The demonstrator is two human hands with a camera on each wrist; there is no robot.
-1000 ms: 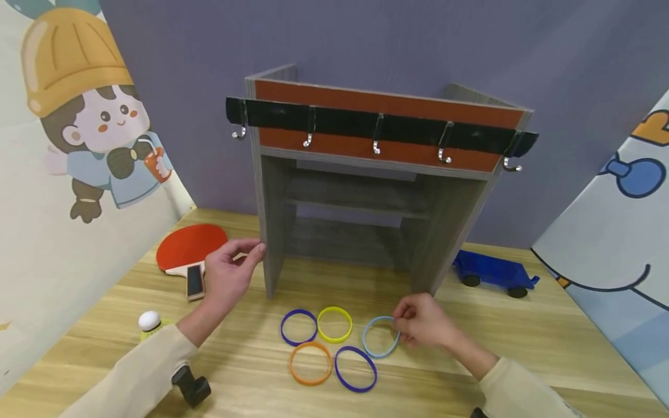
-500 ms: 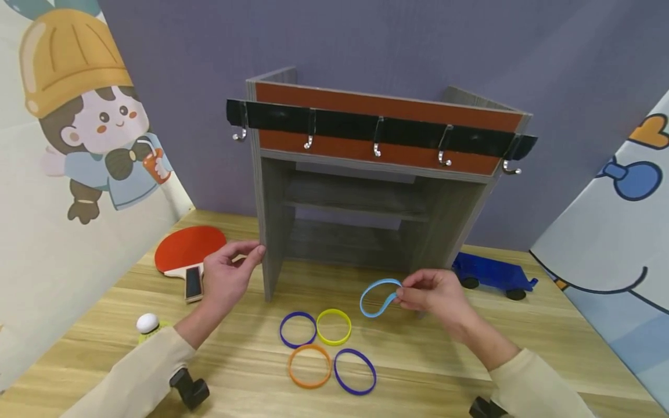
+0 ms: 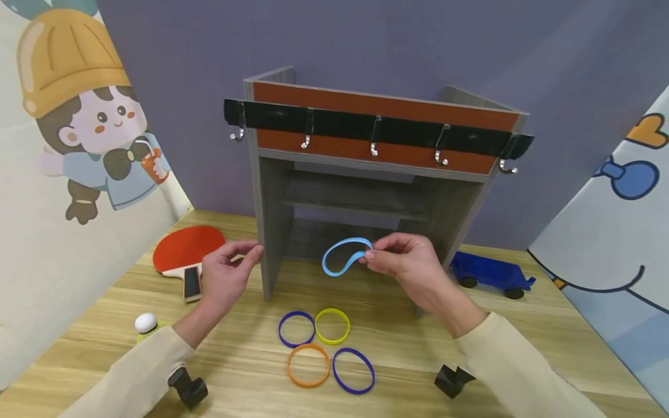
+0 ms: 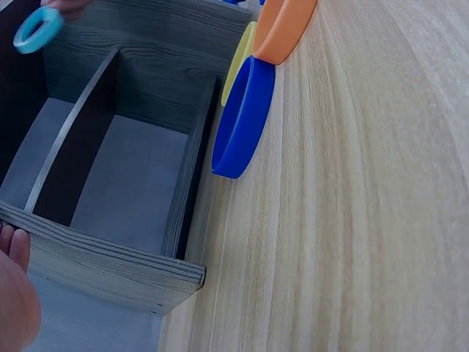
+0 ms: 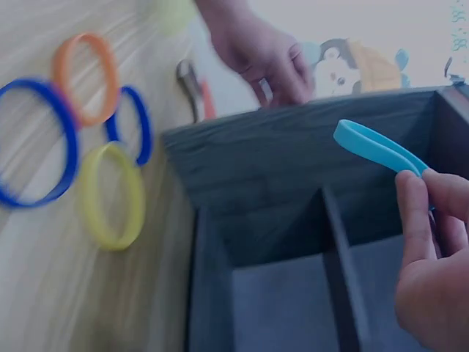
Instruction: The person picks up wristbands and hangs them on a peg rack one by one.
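The right hand [image 3: 410, 262] pinches 1 light-blue band [image 5: 376, 149]; the left hand [image 3: 226, 274], fingers loosely bent, touches the shelf [image 3: 272, 223].

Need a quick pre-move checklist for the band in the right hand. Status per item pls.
1. Right hand pinching light blue band: ok.
2. Band's loop open: ok, though bent near the fingers.
3. Hooks free: ok, nothing hangs on any of the five.
4. Band up at hook level, if a hook is next: not ok, it shows below them in the head view.
5. Left hand gripping left side panel: cannot tell; it is at the panel's front edge, but the grip is unclear.
6. Yellow band, orange band and two dark blue bands apart from the held one: ok, all on the table.
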